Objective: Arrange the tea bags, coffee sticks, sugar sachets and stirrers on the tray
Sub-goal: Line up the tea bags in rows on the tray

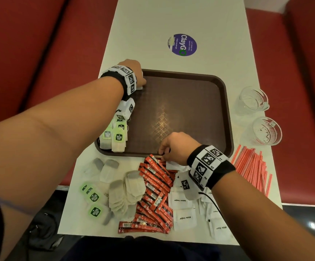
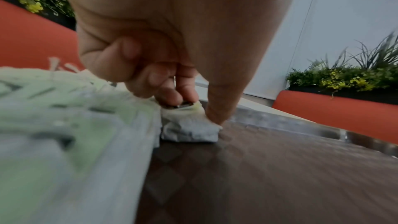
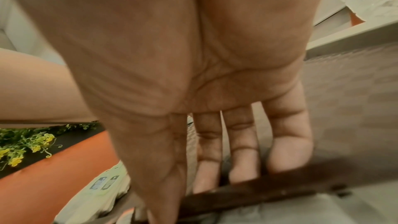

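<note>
Pinching a tea bag (image 2: pixel 189 129) between thumb and curled fingers, the left hand (image 1: pixel 132 72) sets it down at the tray's (image 1: pixel 218 80) far left corner. More tea bags (image 1: pixel 115 136) lie in a row along the tray's left edge, their long sides running across the tray and their green tags up. The right hand (image 1: pixel 177 146) reaches over the tray's near rim, fingers mostly straight and close together, fingertips touching a coffee stick (image 1: pixel 155 159) that leans on that rim; whether this grip has closed on it I cannot tell.

The coffee sticks (image 1: pixel 152 196) lie in a loose red heap on the surface just near of the tray, most with their long axis slanting toward the tray's near right corner. Sugar sachets (image 1: pixel 185 215) sit right of that heap, stirrers (image 1: pixel 250 170) beside the tray's right edge, pointing roughly away from the person, and loose tea bags (image 1: pixel 115 191) left of the heap.

The risks, as I judge them: the thin stick may slip from flat fingers, or the right wrist may drag sachets out of place. The left forearm crosses the tea bag row and could knock it askew as it withdraws.
</note>
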